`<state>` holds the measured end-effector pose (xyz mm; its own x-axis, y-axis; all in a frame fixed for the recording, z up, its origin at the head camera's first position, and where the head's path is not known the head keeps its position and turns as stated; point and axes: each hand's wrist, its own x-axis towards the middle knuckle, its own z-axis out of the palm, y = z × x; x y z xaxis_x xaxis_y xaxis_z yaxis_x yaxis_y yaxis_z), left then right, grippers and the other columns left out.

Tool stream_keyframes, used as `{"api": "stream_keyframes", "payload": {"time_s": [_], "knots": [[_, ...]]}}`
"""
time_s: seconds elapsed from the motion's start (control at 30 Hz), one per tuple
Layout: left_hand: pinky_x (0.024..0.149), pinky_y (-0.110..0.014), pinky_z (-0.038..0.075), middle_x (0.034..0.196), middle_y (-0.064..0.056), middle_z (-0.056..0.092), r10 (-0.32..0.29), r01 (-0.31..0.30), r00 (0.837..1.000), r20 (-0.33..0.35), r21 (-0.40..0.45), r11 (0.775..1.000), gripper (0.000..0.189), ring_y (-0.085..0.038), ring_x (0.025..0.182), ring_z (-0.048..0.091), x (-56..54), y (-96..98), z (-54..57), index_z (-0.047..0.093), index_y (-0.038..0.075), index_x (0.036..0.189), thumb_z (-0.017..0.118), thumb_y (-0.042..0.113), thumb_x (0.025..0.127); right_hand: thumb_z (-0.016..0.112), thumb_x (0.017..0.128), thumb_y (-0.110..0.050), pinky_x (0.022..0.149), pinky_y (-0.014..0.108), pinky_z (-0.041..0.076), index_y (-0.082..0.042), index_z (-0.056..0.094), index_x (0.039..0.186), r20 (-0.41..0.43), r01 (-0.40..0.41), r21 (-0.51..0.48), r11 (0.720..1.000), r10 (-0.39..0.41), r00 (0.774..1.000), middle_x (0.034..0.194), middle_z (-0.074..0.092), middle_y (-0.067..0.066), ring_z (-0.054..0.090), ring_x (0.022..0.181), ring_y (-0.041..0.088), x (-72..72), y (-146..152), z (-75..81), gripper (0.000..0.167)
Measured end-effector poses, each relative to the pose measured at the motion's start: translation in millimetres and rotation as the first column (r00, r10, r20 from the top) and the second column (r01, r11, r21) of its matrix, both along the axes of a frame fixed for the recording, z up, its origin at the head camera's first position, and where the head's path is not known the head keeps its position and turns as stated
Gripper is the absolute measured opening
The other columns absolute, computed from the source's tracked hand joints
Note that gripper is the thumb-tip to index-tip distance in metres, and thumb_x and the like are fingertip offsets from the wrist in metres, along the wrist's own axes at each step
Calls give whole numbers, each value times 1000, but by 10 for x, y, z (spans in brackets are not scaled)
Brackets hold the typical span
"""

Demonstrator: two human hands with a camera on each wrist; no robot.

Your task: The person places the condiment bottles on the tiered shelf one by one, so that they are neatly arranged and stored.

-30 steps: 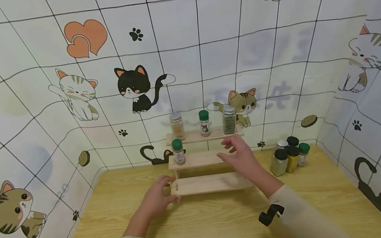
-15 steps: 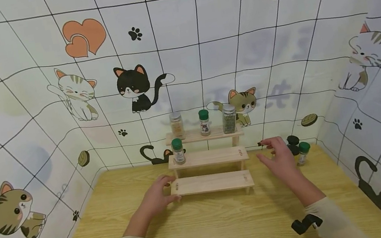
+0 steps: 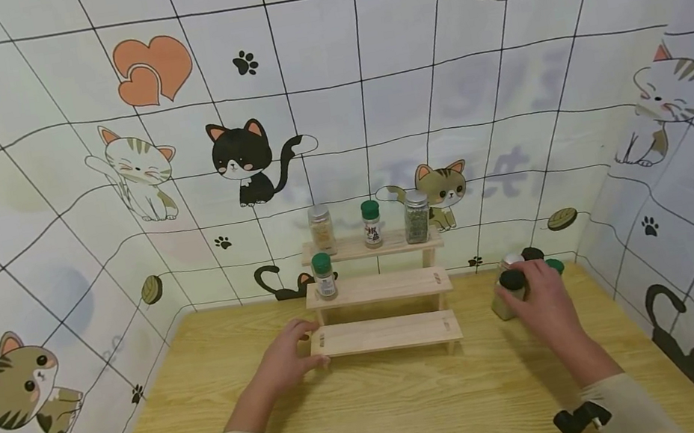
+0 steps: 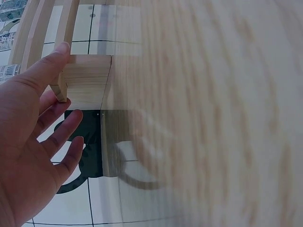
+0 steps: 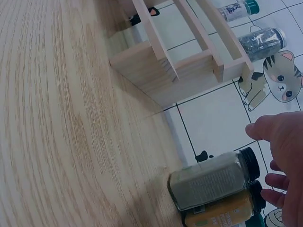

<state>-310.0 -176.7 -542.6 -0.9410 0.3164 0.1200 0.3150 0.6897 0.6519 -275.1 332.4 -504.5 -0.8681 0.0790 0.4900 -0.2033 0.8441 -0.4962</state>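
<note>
A three-tier wooden rack (image 3: 384, 333) stands on the table. My left hand (image 3: 286, 355) holds the left end of its lowest shelf, thumb on the shelf and fingers spread beyond it in the left wrist view. My right hand (image 3: 542, 299) hovers at a group of spice jars on the right. Its thumb and fingers are spread around the black lid of a jar of pale powder (image 5: 213, 182), thumb apart from the lid in the right wrist view. Beside that jar lies a yellow-filled jar (image 5: 220, 213) in view. The hand partly hides the group.
On the top shelf stand a silver-lidded jar (image 3: 322, 232), a green-capped bottle (image 3: 372, 226) and a jar of green herbs (image 3: 417, 219). Another green-capped bottle (image 3: 325, 277) stands at the left of the middle shelf. A cat-patterned wall covering (image 3: 332, 120) rises behind the table (image 3: 377, 408).
My right hand has moved right from over the rack's middle shelf to the jar group, its fingers now around a black lid. The left hand has stayed on the rack.
</note>
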Motion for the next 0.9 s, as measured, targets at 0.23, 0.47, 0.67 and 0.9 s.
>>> {"api": "stream_keyframes", "payload": {"time_s": [0.23,0.47,0.67,0.9], "knots": [[106,-60,55,145,-1,63,-4,4,1000,-11,-10,1000,67,-32,131,65,10,-1,8,68,13,148,96,31,90,83,101,-20,102,77,47,3,53,151,112,-18,81,997,9,994,149,48,31,48,136,58,-28,27,-12,63],[106,-59,55,146,-1,63,-2,2,1000,-10,-14,1000,66,-30,130,66,26,12,15,68,13,148,95,31,91,84,98,-20,101,80,47,7,47,158,164,-52,231,972,14,986,151,45,35,55,128,65,-95,32,-114,75],[105,-59,55,148,0,62,7,-7,1000,-2,-12,1000,66,-29,130,66,19,15,-3,67,15,149,95,31,91,89,94,-14,97,79,49,6,49,155,105,-33,245,969,7,994,150,47,33,59,121,65,-114,36,-192,75],[106,-59,55,147,0,62,10,-10,1000,0,-10,1000,67,-30,130,66,18,13,1,67,14,150,95,31,92,92,90,-7,96,78,50,5,52,151,25,-24,227,973,19,1000,147,49,32,57,123,62,-122,18,-278,74]]}}
